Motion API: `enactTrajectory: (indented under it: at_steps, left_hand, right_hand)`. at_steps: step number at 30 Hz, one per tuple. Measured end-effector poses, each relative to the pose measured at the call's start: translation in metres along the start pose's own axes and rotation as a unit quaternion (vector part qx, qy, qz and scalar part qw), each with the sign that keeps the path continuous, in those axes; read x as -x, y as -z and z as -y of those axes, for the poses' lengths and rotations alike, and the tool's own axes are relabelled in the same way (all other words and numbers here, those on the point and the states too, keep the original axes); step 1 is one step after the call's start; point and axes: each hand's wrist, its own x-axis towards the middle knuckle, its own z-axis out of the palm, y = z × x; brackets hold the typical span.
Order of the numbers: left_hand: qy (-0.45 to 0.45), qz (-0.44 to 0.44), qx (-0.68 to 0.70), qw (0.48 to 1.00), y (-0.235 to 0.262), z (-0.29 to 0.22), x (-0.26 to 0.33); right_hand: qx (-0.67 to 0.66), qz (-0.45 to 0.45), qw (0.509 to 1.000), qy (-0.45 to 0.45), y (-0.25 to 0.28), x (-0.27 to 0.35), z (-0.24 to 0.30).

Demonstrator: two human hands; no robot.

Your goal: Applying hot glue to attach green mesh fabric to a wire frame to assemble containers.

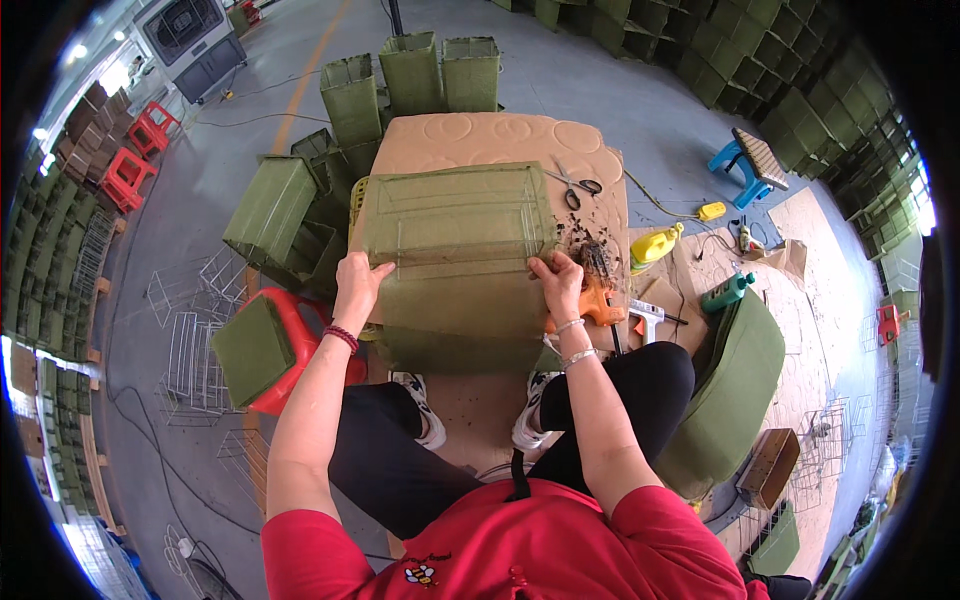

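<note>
Hands [358,278] [558,278] press palms-down on green fabric-covered wire frame [455,255].

A yellow plastic bottle [655,245] lay on its side to the right, a little farther off than the right hand [560,285]. Further right and slightly nearer lay a teal bottle [727,292], also on its side. A brown open-topped box [768,465] stood at the near right. No labels could be made out, and no signs or screens showed.

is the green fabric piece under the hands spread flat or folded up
Spread flat: the green fabric piece lies open across the tan board, both hands pressing its sides.
</note>
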Motion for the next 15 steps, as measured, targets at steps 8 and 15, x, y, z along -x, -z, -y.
enactTrajectory:
  at_steps: [8, 15]
  left_hand:
    - [-0.008, 0.028, 0.095, 0.995, -0.005, 0.013, -0.001]
    - [-0.029, 0.005, 0.152, 0.988, -0.016, 0.018, -0.002]
  right_hand:
    - [-0.069, -0.008, 0.997, 0.025, -0.005, 0.003, 0.008]
    - [-0.013, 0.001, 0.999, 0.044, 0.003, -0.002, 0.001]
